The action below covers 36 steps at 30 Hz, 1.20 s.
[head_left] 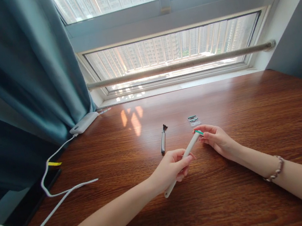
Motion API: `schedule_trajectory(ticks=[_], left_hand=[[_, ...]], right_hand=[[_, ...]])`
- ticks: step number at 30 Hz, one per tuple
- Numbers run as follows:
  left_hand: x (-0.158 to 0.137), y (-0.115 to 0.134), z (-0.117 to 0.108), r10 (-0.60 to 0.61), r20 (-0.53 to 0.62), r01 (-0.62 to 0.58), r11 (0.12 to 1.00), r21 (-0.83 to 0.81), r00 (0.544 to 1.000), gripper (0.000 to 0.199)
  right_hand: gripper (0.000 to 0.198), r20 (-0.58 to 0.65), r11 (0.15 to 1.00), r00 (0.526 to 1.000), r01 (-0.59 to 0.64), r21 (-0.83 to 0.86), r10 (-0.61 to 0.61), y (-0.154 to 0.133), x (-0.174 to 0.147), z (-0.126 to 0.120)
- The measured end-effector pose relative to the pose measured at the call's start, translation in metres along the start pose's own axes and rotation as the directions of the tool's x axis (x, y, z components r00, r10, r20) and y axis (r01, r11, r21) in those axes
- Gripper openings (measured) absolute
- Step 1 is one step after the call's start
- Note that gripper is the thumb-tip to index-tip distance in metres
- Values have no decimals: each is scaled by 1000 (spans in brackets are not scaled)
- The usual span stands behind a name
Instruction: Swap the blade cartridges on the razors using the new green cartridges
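At the far left of the wooden table [242,198] a teal curtain [17,82] hangs, and at its foot lies a white power bank [84,123] with a white cable [62,191] running from it toward the near left edge of the table. Near the middle of the table, the left hand [171,169] is closed around the lower half of a white razor handle [186,154]. The handle is slim, long and plain white, tilted up to the right, with a small green part at its upper tip. Just behind the left hand, a dark razor handle [163,140] lies flat on the table. To the right, the right hand [217,139] pinches the green tip with narrow fingers. Behind it, a small clear blade cartridge pack [193,120] lies on the table.
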<state>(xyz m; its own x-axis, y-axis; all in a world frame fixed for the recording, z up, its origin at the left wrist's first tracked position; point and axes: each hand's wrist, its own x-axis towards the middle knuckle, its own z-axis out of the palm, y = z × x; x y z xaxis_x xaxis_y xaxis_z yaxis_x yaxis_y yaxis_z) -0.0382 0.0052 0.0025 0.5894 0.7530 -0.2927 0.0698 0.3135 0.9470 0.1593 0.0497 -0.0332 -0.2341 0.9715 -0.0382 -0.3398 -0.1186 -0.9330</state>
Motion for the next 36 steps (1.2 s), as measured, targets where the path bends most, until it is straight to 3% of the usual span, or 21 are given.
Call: schedule_trajectory(ticks=[7,18,26,36], left_hand=[[0,0,2,3,54,-1,999,-43,999,25],[-1,0,2,13,28,-14,1000,9,1000,28],[-1,1,1,14,67,-15,1000,13,998,27],[-3,3,4,-47,77,37,992,119,996,27]], right_hand=[[32,41,995,998,56,-83,-53,4,0,0],[28,11,999,999,30,15,-30,6,3,-2],[30,34,993,998,58,-104,-55,5,-1,-2],[26,-1,1000,1000,29,-4,-29,3,1,-3]])
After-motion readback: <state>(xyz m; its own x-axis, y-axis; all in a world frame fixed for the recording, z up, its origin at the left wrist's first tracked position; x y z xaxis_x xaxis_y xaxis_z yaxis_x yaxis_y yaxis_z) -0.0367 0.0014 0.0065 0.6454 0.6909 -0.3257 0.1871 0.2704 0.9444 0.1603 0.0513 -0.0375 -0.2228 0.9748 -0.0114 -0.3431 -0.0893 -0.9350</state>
